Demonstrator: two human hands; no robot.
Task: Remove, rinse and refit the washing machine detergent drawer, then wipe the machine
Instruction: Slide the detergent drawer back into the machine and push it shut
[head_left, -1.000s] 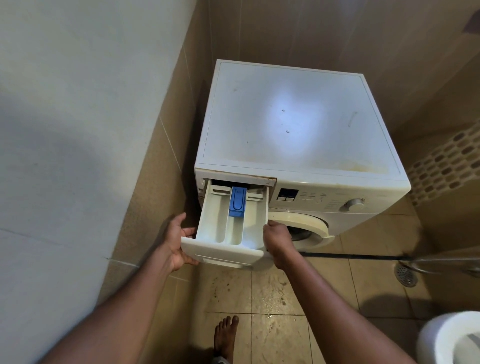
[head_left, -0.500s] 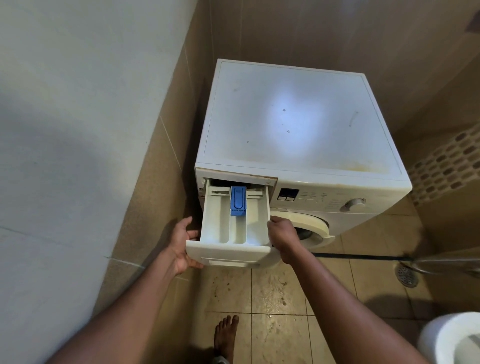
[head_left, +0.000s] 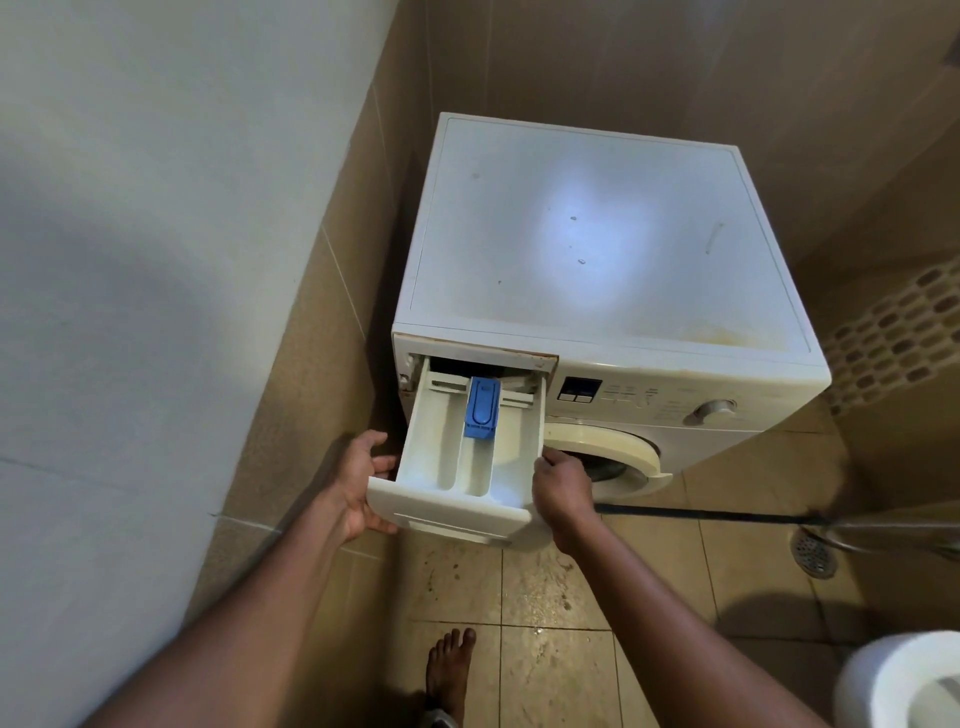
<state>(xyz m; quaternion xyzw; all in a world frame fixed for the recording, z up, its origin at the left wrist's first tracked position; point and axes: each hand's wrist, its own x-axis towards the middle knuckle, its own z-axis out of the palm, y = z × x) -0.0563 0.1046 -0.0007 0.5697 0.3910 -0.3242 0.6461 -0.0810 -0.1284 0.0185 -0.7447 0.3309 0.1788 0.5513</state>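
white washing machine sits in a tiled corner, top bare with faint stains. detergent drawer is pulled far out of its slot at the machine's upper left front, back end still inside the slot, front panel tilted slightly down. inside the drawer, three compartments, with a blue insert in the middle one toward the machine. left hand grips the drawer's left front corner, thumb on the side wall, fingers curled under the front panel. right hand clamps the drawer's right side near the front, fingers wrapped over the side wall. both grips pressed onto the drawer. right of the drawer slot on the machine front: small display, printed labels, round dial. below the drawer's right side, cream door ring. a dark hose runs along the floor from the machine's base toward a floor drain. a bare foot stands on the wet tiled floor in front of the machine. white toilet rim lies well right of the foot.
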